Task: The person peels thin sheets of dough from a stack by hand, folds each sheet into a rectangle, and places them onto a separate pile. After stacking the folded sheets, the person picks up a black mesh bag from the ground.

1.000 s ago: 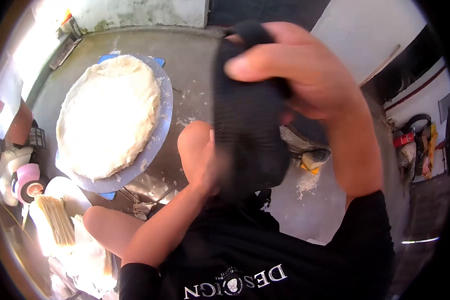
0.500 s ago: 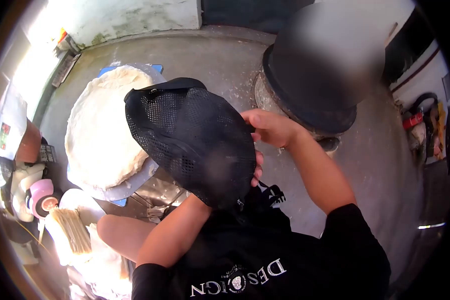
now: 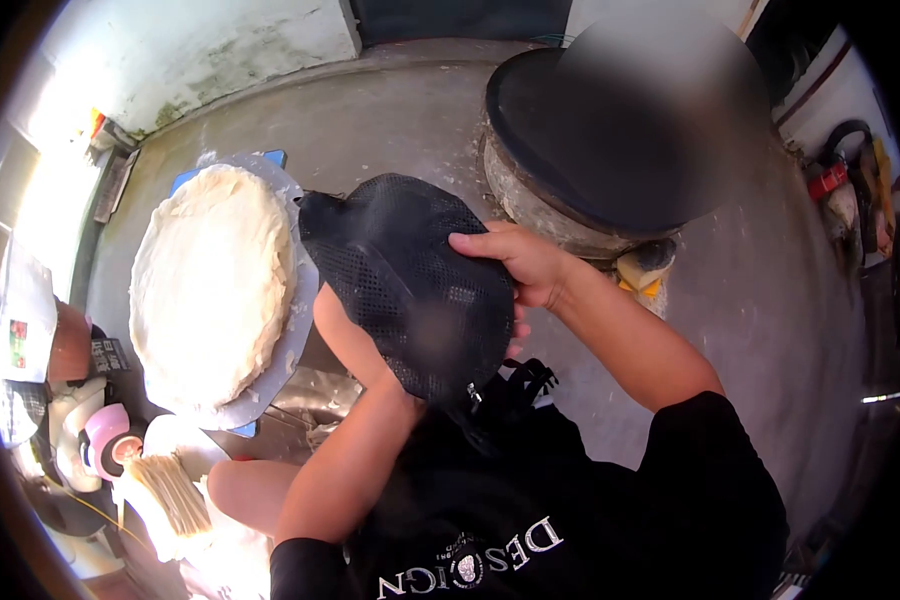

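Note:
A black mesh cap (image 3: 400, 270) is in front of my torso, held in both hands. My right hand (image 3: 525, 262) grips its right side, the thumb laid over the mesh and the fingers curled behind. My left hand (image 3: 519, 328) is mostly hidden beneath the cap; only some fingertips show past its right edge, close to the right hand. To the left lies a thick, pale, dough-like round (image 3: 210, 285) on a grey board (image 3: 295, 340), apart from both hands.
A large black round griddle (image 3: 580, 140) on a rough base stands at the upper right, partly blurred, with a yellow item (image 3: 642, 285) at its foot. A stack of thin pale sheets (image 3: 170, 495) and a pink ring-shaped object (image 3: 108, 440) sit at lower left.
The cap has turned and its left end has shifted right. My right hand has moved from beside its edge to a hold with the thumb on top. The view has shifted slightly.

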Demonstrator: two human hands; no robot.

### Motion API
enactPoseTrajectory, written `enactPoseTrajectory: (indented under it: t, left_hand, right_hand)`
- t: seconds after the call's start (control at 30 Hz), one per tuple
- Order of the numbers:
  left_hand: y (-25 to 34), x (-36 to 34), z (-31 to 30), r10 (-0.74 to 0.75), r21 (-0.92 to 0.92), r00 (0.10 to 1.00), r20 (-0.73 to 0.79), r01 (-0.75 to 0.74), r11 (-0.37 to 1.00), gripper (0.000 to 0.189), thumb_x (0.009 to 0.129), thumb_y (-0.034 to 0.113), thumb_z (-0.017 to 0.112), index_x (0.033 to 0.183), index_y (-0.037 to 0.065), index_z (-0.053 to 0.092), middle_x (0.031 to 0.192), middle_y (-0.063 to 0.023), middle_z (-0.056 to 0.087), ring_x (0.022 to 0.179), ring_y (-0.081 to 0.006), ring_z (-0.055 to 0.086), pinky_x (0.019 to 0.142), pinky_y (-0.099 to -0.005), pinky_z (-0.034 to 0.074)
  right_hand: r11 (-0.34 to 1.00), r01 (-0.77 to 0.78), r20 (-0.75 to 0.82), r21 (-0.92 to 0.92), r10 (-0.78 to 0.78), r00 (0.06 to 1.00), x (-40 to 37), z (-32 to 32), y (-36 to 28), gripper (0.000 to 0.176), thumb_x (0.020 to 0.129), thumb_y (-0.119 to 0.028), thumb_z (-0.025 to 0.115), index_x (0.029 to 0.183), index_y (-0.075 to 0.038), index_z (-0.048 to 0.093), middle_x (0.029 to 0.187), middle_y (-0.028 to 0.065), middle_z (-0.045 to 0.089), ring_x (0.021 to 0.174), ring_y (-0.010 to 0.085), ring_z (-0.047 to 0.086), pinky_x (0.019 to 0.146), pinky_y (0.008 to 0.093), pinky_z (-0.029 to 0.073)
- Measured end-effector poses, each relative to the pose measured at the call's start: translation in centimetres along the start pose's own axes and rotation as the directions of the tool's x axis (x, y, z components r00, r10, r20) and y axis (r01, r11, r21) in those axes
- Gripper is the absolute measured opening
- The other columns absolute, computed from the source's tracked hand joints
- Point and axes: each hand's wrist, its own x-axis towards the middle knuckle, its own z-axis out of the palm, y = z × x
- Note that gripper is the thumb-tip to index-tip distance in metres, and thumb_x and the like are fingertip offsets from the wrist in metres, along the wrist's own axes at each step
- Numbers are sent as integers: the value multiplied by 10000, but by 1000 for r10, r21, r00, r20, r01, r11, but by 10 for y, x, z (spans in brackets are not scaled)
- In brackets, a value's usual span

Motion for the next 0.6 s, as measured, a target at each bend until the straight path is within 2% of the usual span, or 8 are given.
enactPoseTrajectory:
  t: [0.07, 0.1, 0.13, 0.17, 0.23, 0.33, 0.47, 0.6]
  left_hand:
    - [-7, 4, -5, -10, -11, 1000, -12, 10, 1000, 454, 1002, 344, 535, 1245, -37, 581, 1112, -172, 665, 919, -287, 692, 784, -375, 605]
    - [-11, 3, -8, 32, -78, 991, -127, -42, 996, 452, 1002, 327, 542, 1256, -47, 567, 1154, -175, 653, 995, -297, 673, 856, -392, 584]
    - [-16, 0, -10, 66, -137, 968, -243, -101, 985, 452, 1002, 311, 549, 1266, -56, 553, 1196, -178, 641, 1070, -306, 654, 927, -409, 563]
    - [-21, -6, -11, 61, -137, 968, -242, -97, 986, 452, 1002, 311, 549, 1266, -56, 553, 1196, -178, 641, 1070, -306, 654, 927, -409, 563]
    - [-31, -24, -9, 35, -64, 961, -273, -55, 996, 492, 1012, 288, 544, 1340, -77, 498, 1306, -203, 597, 1255, -339, 557, 1067, -457, 468]
    - [-34, -63, 10, -17, -15, 946, -324, 13, 1000, 547, 1013, 274, 547, 1416, -78, 432, 1356, -232, 568, 1348, -365, 475, 1128, -489, 394]
    - [-17, -102, 9, -93, 195, 959, -268, 149, 969, 530, 1009, 226, 560, 1426, -74, 429, 1372, -260, 552, 1284, -373, 550, 1081, -475, 458]
    - [-15, -141, -10, 87, 196, 931, -354, -17, 980, 463, 1010, 203, 556, 1377, -70, 487, 1287, -256, 615, 1178, -374, 630, 1021, -474, 510]
  right_hand:
    - [993, 70, -176, 92, -53, 983, -3, -3, 2, 428, 979, -297, 631, 1227, 50, 599, 1063, 149, 714, 810, 183, 725, 644, 299, 607]
    - [993, 71, -180, 94, -54, 982, -6, -7, -1, 428, 979, -297, 631, 1227, 50, 599, 1063, 149, 714, 810, 183, 725, 644, 299, 607]
    - [986, 98, -194, 131, -71, 978, -12, -12, -5, 403, 985, -245, 617, 1252, 56, 587, 1132, 163, 697, 947, 222, 706, 808, 345, 577]
    - [978, 125, -209, 170, -88, 974, -17, -18, -9, 384, 992, -193, 603, 1278, 61, 574, 1201, 177, 681, 1084, 261, 687, 971, 392, 548]
    - [986, 130, -239, 105, -102, 966, -25, -36, -19, 386, 986, -191, 609, 1275, 62, 577, 1200, 172, 683, 1072, 260, 691, 967, 391, 550]
    - [997, 64, -278, 33, -53, 959, -31, -78, -22, 392, 967, -182, 634, 1270, 61, 585, 1200, 160, 685, 1069, 254, 690, 978, 396, 541]
    - [997, -67, -349, -48, 46, 936, -17, -141, 4, 380, 946, -159, 663, 1252, 55, 596, 1183, 151, 691, 1044, 236, 692, 949, 384, 551]
    - [960, -261, -450, -100, 191, 872, 6, -216, 59, 357, 935, -153, 671, 1225, 46, 612, 1153, 140, 698, 1020, 228, 694, 933, 379, 549]
